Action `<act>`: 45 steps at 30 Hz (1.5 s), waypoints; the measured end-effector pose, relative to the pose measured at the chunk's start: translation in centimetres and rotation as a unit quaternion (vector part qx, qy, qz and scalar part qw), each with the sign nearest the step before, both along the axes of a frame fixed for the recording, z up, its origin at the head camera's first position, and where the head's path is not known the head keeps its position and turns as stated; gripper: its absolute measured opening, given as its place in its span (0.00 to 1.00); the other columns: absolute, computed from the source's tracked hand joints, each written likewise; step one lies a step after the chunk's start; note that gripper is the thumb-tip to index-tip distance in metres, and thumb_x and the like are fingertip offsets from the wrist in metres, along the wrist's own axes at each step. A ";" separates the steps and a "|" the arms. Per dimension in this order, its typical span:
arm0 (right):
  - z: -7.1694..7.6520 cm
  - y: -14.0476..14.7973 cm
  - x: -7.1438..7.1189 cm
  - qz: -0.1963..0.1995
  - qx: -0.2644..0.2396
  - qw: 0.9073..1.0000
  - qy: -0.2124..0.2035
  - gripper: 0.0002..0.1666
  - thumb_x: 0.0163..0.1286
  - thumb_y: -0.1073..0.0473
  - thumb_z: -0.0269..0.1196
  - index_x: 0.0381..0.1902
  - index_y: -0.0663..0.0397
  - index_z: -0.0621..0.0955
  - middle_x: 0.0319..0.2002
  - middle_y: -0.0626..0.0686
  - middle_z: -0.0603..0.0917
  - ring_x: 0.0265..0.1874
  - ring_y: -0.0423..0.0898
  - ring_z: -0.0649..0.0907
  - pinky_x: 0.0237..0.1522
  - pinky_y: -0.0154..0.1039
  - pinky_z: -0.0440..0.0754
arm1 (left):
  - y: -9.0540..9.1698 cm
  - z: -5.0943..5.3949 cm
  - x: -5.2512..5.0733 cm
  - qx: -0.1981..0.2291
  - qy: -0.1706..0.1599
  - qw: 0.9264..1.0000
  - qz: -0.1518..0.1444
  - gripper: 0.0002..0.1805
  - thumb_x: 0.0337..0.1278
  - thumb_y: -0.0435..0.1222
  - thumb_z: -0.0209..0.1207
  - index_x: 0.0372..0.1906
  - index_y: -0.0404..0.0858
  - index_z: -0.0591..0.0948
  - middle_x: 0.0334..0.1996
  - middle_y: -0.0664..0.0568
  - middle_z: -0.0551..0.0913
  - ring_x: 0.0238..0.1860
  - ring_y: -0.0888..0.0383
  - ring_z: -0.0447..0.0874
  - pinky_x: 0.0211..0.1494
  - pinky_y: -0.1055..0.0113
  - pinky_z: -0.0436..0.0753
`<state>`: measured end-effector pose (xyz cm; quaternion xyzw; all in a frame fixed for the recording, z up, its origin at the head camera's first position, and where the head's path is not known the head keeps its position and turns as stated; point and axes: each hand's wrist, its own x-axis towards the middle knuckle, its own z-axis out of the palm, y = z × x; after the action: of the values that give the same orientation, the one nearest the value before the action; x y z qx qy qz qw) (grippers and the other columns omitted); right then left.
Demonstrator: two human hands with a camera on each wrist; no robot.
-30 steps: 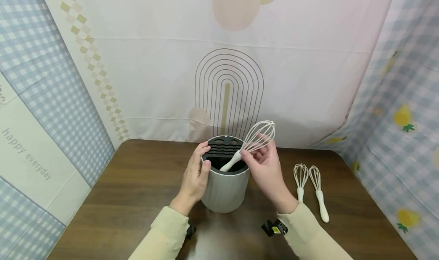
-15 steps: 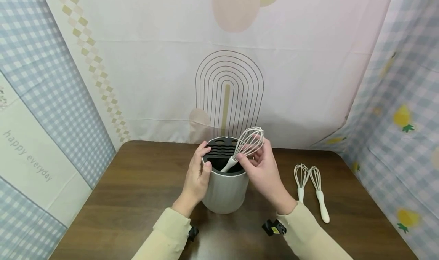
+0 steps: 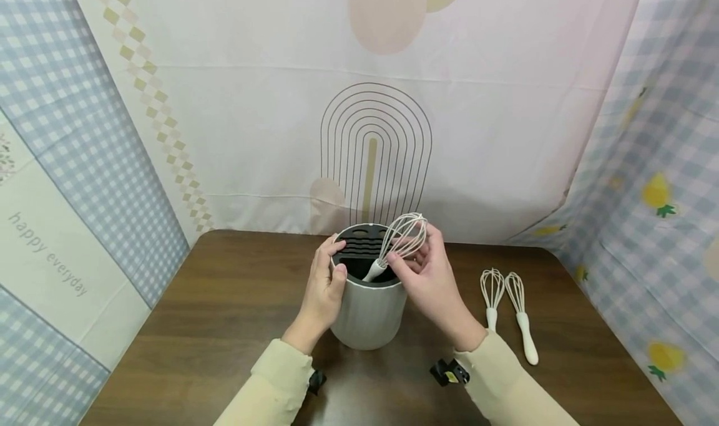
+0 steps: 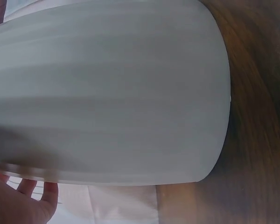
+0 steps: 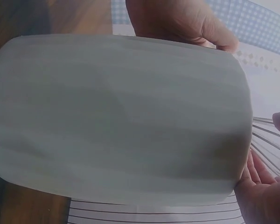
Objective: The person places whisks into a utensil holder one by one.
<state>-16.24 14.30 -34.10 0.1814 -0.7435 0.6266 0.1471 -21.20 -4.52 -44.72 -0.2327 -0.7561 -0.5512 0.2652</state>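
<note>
A grey ribbed utensil holder (image 3: 367,317) with a black slotted insert (image 3: 359,249) stands upright on the table. My left hand (image 3: 321,289) grips its left side near the rim, thumb at the front and fingertips over the edge. My right hand (image 3: 429,276) pinches the wires of a white whisk (image 3: 401,237) between thumb and fingers. The whisk tilts, its wire head up to the right and its handle pointing down into the large front opening; the handle's lower end is hidden inside. In the right wrist view, whisk wires (image 5: 270,135) show beyond the holder's rim.
Two more white whisks (image 3: 493,289) (image 3: 522,320) lie on the brown wooden table (image 3: 236,326), right of my right forearm, which hides one handle's end. A patterned cloth (image 3: 258,133) hangs behind the table's back edge, with checked cloths at both sides.
The whisk has gone lower and a little left, its handle sinking deeper into the holder, and my right hand has moved along with it. My left hand keeps its grip on the holder.
</note>
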 end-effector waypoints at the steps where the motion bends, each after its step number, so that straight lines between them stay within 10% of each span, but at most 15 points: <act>1: 0.0 0.0 0.0 -0.002 0.009 1.000 0.000 0.39 0.64 0.74 0.62 0.67 0.64 0.56 0.50 0.71 0.76 0.47 0.61 0.80 0.46 0.39 0.80 | 0.0 0.0 0.0 0.001 0.000 1.000 -0.001 0.24 0.69 0.46 0.44 0.64 0.41 0.68 0.70 0.47 0.62 0.70 0.51 0.58 0.66 0.47 0.60; 15: 0.5 -0.1 0.7 -0.011 0.107 0.994 0.023 0.44 0.61 0.71 0.66 0.70 0.60 0.56 0.49 0.68 0.77 0.42 0.55 0.82 0.45 0.43 0.80 | 0.2 -0.2 0.3 -0.003 -0.002 1.000 0.006 0.24 0.71 0.47 0.41 0.66 0.43 0.67 0.72 0.53 0.60 0.68 0.50 0.59 0.64 0.46 0.61; 25: -2.4 1.6 -1.1 -0.027 0.160 0.985 0.051 0.45 0.58 0.57 0.72 0.70 0.38 0.63 0.51 0.53 0.77 0.43 0.45 0.82 0.47 0.42 0.79 | 0.0 -0.5 0.1 -0.006 -0.002 1.000 0.001 0.28 0.72 0.56 0.37 0.66 0.44 0.66 0.72 0.54 0.59 0.68 0.49 0.59 0.63 0.44 0.61; 37: -0.8 5.0 1.2 -0.082 0.175 0.976 0.103 0.36 0.57 0.69 0.70 0.63 0.56 0.71 0.50 0.56 0.80 0.48 0.52 0.80 0.51 0.42 0.76 | 0.2 -0.3 0.1 0.004 0.004 1.000 -0.008 0.34 0.70 0.61 0.35 0.65 0.42 0.66 0.72 0.50 0.60 0.68 0.49 0.59 0.62 0.43 0.61; 45: -5.0 10.3 -0.7 -0.155 0.202 0.966 0.046 0.37 0.59 0.57 0.71 0.65 0.40 0.71 0.52 0.47 0.79 0.51 0.43 0.77 0.51 0.33 0.71 | 0.2 -0.3 0.1 0.006 0.003 1.000 -0.003 0.37 0.68 0.64 0.34 0.64 0.40 0.67 0.72 0.52 0.60 0.68 0.48 0.58 0.63 0.43 0.61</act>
<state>-16.98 24.59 -39.14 0.1187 -0.8661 0.4236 0.2372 -21.13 -4.28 -45.00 -0.2348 -0.7511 -0.5561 0.2673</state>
